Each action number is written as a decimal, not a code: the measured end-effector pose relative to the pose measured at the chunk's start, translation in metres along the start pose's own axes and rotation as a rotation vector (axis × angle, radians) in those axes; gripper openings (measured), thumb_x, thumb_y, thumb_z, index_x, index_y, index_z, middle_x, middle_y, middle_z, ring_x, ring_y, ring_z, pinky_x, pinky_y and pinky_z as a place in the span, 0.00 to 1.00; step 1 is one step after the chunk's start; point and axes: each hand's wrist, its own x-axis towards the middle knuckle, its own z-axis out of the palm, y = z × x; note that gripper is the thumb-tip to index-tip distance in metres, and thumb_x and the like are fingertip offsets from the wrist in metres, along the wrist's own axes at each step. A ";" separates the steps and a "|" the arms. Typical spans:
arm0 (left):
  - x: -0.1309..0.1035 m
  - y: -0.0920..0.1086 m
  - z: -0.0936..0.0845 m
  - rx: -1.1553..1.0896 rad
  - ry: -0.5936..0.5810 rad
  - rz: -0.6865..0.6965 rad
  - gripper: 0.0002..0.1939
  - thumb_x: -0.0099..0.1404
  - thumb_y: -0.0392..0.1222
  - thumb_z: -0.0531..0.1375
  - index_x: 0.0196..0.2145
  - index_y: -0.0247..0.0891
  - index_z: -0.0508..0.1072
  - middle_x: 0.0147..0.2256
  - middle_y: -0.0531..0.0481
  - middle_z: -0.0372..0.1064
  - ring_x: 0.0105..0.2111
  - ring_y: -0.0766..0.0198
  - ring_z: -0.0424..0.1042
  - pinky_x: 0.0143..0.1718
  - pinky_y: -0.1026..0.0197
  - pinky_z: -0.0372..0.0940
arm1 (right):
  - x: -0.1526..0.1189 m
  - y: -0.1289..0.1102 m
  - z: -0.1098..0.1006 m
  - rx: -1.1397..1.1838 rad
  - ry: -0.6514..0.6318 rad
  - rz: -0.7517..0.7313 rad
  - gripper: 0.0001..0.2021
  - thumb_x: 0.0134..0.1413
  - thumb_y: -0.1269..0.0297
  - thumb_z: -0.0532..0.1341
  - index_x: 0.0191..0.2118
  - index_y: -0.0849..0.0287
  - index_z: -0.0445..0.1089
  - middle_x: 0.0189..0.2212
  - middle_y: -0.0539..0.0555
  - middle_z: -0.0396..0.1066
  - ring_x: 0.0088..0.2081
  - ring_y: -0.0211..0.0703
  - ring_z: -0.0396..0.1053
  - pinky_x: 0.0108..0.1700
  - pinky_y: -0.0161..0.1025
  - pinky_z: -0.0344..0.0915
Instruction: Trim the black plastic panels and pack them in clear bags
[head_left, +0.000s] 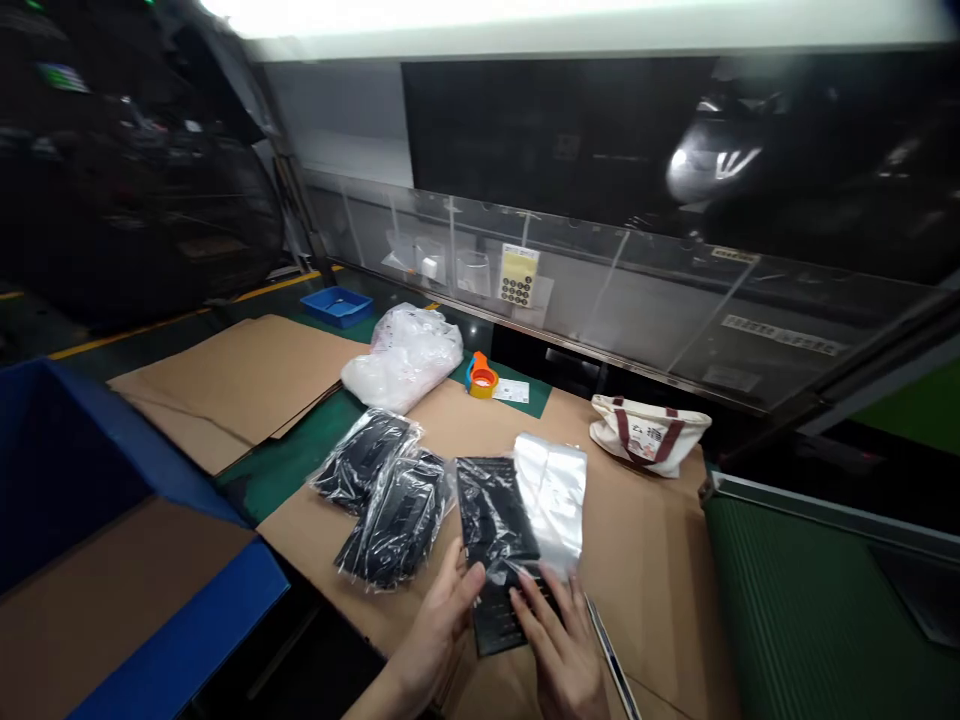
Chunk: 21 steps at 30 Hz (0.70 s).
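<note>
A flat black item (495, 520) partly inside a clear plastic bag lies at the middle front of the cardboard-covered table. My left hand (439, 625) grips its left edge, thumb on top. With fingers spread, my right hand (559, 640) lies flat on its lower right part. Just to the right is a stack of silvery clear bags (553, 495), its lower end by my right fingers. Bagged black items (401, 515) lie in a pile to the left, with another bagged black item (367, 455) behind them.
Behind are a white plastic bundle (405, 355), an orange and blue tape dispenser (481, 378) and a blue tray (337, 306). Cardboard sheets (240, 380) and a blue bin (187, 640) are left. A canvas bag (649, 435) and a green ribbed belt (810, 600) are right.
</note>
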 end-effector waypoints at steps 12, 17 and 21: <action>0.005 0.022 -0.079 0.022 0.335 0.095 0.13 0.56 0.47 0.59 0.37 0.36 0.69 0.36 0.46 0.70 0.37 0.59 0.69 0.34 0.62 0.63 | 0.016 -0.028 0.073 0.428 -0.198 0.071 0.22 0.51 0.64 0.53 0.54 0.49 0.61 0.47 0.54 0.68 0.52 0.56 0.62 0.54 0.61 0.52; 0.028 0.038 -0.111 0.067 0.341 0.136 0.14 0.55 0.49 0.60 0.35 0.38 0.67 0.33 0.50 0.68 0.33 0.64 0.67 0.30 0.65 0.61 | 0.067 -0.059 0.120 0.305 -0.186 0.241 0.17 0.46 0.59 0.61 0.45 0.51 0.66 0.47 0.55 0.68 0.52 0.58 0.60 0.55 0.69 0.42; 0.044 0.065 -0.135 -0.020 0.340 0.102 0.14 0.54 0.48 0.62 0.32 0.37 0.64 0.30 0.52 0.66 0.33 0.66 0.67 0.33 0.65 0.62 | 0.111 -0.092 0.151 0.312 -0.207 0.216 0.01 0.52 0.67 0.56 0.31 0.55 0.64 0.35 0.53 0.70 0.43 0.47 0.67 0.56 0.60 0.49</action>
